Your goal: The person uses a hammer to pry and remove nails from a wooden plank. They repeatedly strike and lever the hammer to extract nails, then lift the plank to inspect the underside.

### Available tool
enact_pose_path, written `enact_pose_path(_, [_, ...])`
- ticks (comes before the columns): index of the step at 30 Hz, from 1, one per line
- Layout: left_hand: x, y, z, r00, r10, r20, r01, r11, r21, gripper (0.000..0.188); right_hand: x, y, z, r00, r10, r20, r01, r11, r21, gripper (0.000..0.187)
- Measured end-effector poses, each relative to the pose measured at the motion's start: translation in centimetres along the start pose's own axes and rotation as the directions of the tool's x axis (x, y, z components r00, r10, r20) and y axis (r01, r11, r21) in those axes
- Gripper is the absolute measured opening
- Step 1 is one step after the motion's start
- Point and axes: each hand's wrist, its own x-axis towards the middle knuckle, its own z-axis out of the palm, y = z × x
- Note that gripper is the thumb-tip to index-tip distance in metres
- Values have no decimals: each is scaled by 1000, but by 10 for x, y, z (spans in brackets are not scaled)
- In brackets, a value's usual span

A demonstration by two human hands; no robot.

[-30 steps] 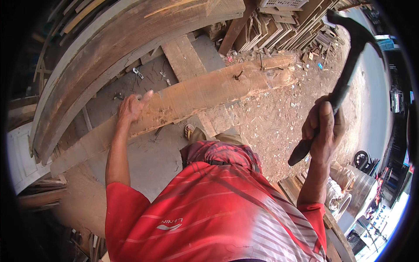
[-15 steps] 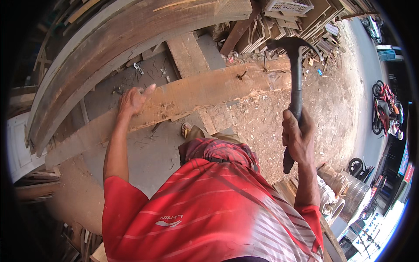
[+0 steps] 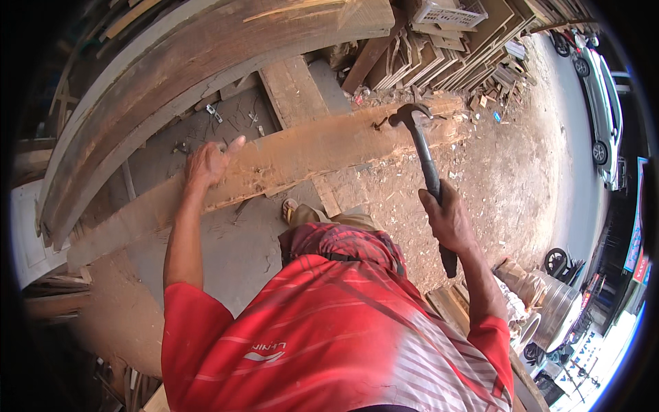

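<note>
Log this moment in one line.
left fingers: at plank edge | right fingers: around hammer handle | hammer head: over plank, beside bent nail | contact: unclear

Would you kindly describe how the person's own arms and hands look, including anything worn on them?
The left sleeve and right sleeve are both red and short, leaving the forearms bare. The left hand and right hand are ungloved, and no watch or bracelet shows on either arm.

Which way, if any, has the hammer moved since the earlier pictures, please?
Yes, the hammer moved left and lower: once right of the long plank, its head now overlaps the plank's right end.
</note>
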Motion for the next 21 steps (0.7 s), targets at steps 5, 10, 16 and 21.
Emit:
enact_pose_path(5, [5,-4,-8,989,-52,138,55,998,-20,109,-39,-61,-63,885,-172,-433,395,769,503,26])
enact_pose_path(10, [-3,-5,-2,1000,26,16,-25,997,-78,113,-38,-83,-147,385,-354,-852,923,159,351,32])
enact_pose_path(16, [-3,3,-14,990,1,139,9,998,-69,114,0,-14,-19,976,-205,-69,189,963,-194,32])
enact_pose_path(21, [-8,4,-3,999,-11,39,14,998,-58,114,-28,-46,-29,999,23,-35,-5,905,425,36])
